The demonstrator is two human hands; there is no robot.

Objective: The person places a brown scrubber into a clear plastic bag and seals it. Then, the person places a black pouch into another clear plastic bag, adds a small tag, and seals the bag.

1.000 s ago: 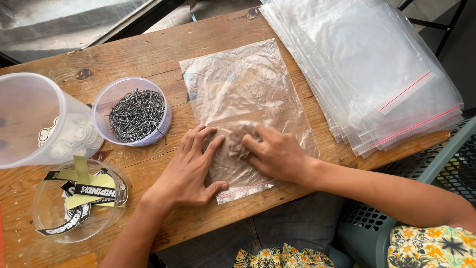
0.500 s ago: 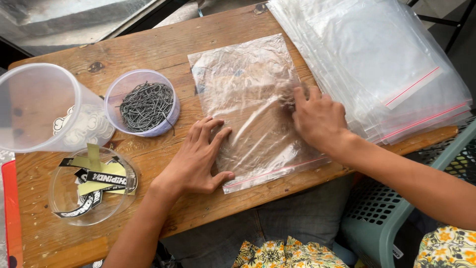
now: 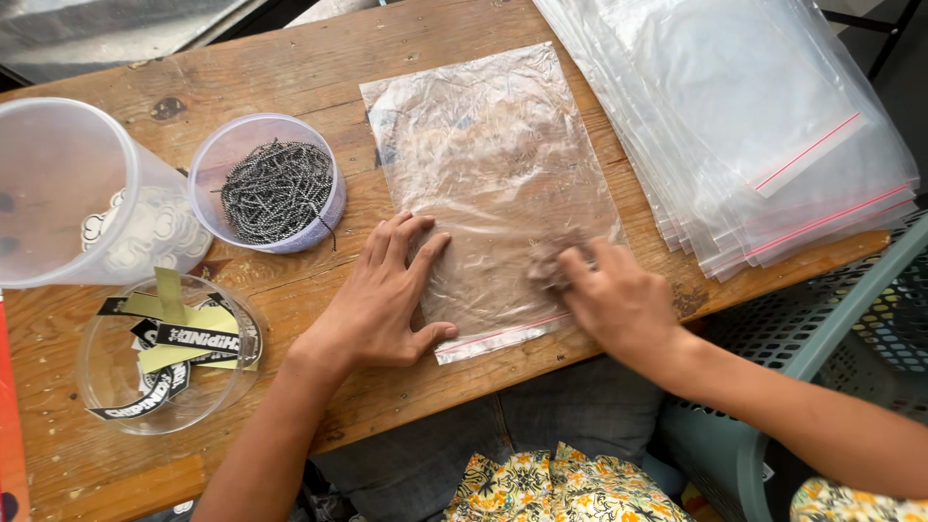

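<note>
Lying flat under both hands, the clear zip bag point(image 3: 488, 174) is pressed by the spread left hand point(image 3: 387, 295) and the blurred right hand point(image 3: 619, 300).

Clear crinkled zip bag point(image 3: 488, 184), flat on table, red-striped seal nearest

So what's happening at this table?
A person is pressing a clear plastic bag flat on a wooden table. The left hand lies spread on the bag's near corner, and the right hand rubs near its red sealing strip. A stack of empty bags lies to the right. To the left stand a tub of small dark chains, a bowl of labels and a big cup.
</note>
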